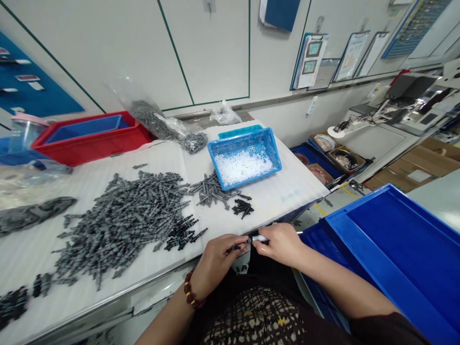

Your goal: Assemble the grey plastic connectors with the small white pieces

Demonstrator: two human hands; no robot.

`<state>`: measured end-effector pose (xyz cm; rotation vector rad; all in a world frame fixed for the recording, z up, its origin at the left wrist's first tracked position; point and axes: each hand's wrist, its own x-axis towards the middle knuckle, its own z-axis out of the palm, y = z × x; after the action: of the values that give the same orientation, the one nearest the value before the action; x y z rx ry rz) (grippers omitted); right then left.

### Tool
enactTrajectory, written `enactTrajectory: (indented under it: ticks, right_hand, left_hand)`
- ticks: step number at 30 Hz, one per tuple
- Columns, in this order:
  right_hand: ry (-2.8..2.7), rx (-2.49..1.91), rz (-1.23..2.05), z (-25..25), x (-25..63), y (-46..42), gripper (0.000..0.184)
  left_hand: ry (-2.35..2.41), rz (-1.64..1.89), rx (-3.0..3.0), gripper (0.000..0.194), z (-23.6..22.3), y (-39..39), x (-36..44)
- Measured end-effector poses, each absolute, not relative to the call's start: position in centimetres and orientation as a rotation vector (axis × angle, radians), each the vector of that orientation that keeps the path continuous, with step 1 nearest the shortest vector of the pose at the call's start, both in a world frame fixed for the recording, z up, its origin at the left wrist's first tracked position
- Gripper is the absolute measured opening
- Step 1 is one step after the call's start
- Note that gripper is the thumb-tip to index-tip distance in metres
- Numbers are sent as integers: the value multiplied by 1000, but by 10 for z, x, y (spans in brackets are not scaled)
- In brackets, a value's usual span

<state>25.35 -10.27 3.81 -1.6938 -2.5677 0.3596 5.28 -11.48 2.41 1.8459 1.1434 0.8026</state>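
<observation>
Left hand (220,254) pinches a thin dark part (236,247) by the table (298,184) edge, likely to keep it steady. The right hand (282,243) pinches a white piece (259,238) at its end. Both meet, perhaps so the tips line up.

the scene is seen from the wearer's head, above the near edge of the table (300,182). the view is faced forward and steeply down, so the shirt (255,318) is caught closest, at the table's near side, and the wall (215,52) farther off, behind the table. a wide sweep is taken in, with the table's near edge slanted and the blue tray (406,249) included to its right.
</observation>
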Motion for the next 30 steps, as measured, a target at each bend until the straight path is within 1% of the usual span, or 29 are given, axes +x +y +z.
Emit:
enactTrajectory:
  ticks: [4, 6, 8, 10, 13, 15, 17, 19, 22, 25, 27, 30]
  right_hand:
    - [-2515, -1744, 423, 36, 261, -99, 33]
    - [-2501, -1725, 485, 36, 265, -96, 31]
    - [-2490, -1657, 545, 36, 268, -95, 28]
    - [-2476, -1574, 596, 36, 269, -94, 26]
    - [-2461, -1514, 636, 36, 270, -93, 25]
    - [-2459, -1508, 642, 35, 270, -93, 25]
    - [-2454, -1518, 631, 35, 270, -93, 23]
    - [-2447, -1535, 616, 34, 272, -93, 22]
    - [-2442, -1560, 607, 35, 273, -92, 22]
    - [-2451, -1579, 605, 38, 273, -91, 22]
    - [-2465, -1592, 600, 40, 271, -91, 22]
    - [-2506, -1613, 572, 44, 266, -91, 22]
  left_hand:
    - [1216, 814, 1390, 35, 27, -104, 48]
    - [1288, 838, 1325, 36, 29, -91, 47]
    - [1378, 833, 1513, 25, 30, -75, 50]
    - [1492, 734, 1876, 21, 30, -61, 56]
    - [1636, 373, 2374, 18, 28, -47, 68]
    - [1664, 145, 2509, 15, 25, -43, 73]
    - [1670, 59, 2547, 16, 22, -43, 75]
    - [1683, 138, 2546, 16, 19, -44, 73]
    - [1649, 462, 2438, 16, 21, -51, 65]
    - [1447, 742, 2254, 16, 27, -65, 58]
    - [1301, 810, 2197, 17, 31, -76, 56]
    - [1235, 827, 2159, 19, 33, -89, 56]
